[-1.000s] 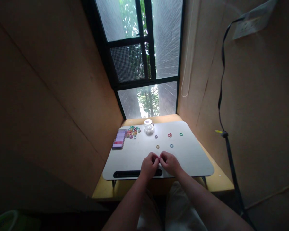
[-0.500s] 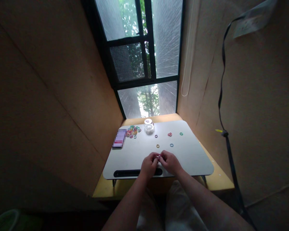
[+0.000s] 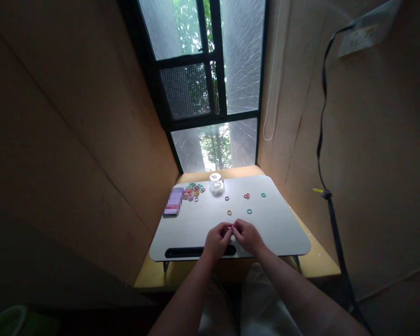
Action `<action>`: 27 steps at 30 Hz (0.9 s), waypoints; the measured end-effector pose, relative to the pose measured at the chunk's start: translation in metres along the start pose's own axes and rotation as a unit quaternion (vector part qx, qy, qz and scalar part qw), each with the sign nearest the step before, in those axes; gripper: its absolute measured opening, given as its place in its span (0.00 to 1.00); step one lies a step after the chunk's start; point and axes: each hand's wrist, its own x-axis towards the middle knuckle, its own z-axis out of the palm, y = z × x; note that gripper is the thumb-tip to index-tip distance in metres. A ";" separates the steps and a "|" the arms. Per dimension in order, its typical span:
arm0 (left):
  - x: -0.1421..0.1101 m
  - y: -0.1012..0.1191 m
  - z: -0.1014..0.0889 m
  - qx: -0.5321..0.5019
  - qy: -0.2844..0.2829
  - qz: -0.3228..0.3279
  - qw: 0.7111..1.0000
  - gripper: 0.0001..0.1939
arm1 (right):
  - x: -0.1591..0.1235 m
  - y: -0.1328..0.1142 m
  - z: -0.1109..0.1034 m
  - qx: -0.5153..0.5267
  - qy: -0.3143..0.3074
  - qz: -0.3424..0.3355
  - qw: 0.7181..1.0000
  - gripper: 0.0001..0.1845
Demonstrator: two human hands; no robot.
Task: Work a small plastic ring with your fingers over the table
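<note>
Brown-walled nook, dark-framed window (image 3: 243,70) at far end, white table (image 3: 192,228) below it. L hand (image 3: 218,239) & R hand (image 3: 246,235) meet over the near part of table, fingers curled in, thumbs & forefingers nearly closed, pinching a small pink piece (image 3: 232,227) b/w the tips. Mostly covered by fingers, so can't tell its full shape. Just beyond: yellow ring (image 3: 229,213) & blue ring (image 3: 249,212); further back, purple ring (image 3: 227,199), red cluster (image 3: 247,196), green ring (image 3: 263,195). Multicol. pile (image 3: 194,191) at far L, btwn clear tub (image 3: 216,188) & a flat item (image 3: 173,202), pixelated, no detail legible. Black slot (image 3: 184,252) partly hidden by L hand/wrist. Green bin (image 3: 7,322), btm L corner, cut off by edge & v. dim.
</note>
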 end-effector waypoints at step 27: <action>0.003 -0.003 0.002 0.049 0.013 0.022 0.998 0.12 | -0.001 -0.004 -0.001 0.026 0.013 0.007 1.000 0.06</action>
